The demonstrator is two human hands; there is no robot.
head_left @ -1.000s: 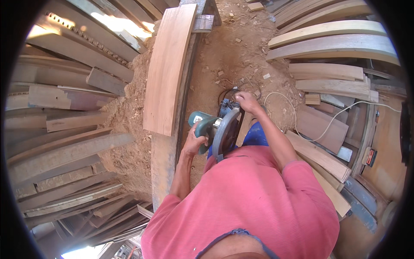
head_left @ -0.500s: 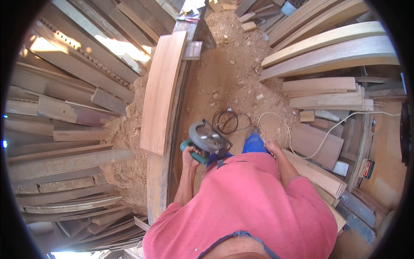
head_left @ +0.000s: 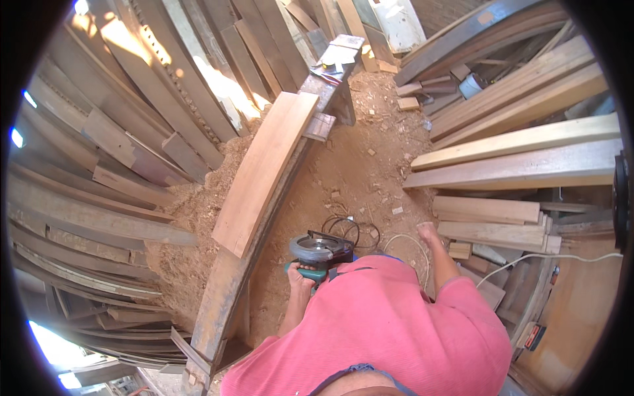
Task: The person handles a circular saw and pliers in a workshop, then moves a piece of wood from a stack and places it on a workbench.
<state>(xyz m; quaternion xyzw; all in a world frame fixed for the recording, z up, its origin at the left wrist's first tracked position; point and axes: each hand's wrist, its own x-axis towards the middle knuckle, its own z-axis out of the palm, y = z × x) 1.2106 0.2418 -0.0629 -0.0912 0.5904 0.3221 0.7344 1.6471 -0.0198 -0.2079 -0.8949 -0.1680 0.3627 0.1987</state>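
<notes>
My left hand (head_left: 302,276) is wrapped round the green handle of a circular saw (head_left: 319,249), held up in front of my body with its round grey guard and blade uppermost. To the saw's left, a wide reddish board (head_left: 267,171) lies lengthwise on a narrow wooden bench (head_left: 214,310). My right hand (head_left: 428,231) is stretched out ahead over the floor, close to the ends of stacked boards (head_left: 489,228). Its fingers are too small and smeared to make out. A black cord (head_left: 346,228) lies coiled beyond the saw.
Sawdust (head_left: 343,178) and wood scraps cover the floor. Many planks (head_left: 105,142) lean or lie along the left, and long beams (head_left: 515,148) stack up on the right. A pale cable (head_left: 522,263) runs at right. Small items lie on the bench's far end (head_left: 337,63).
The view has turned, so bench and board now slant. My right hand has moved from beside my leg out forward. The saw has tilted, still in my left hand.
</notes>
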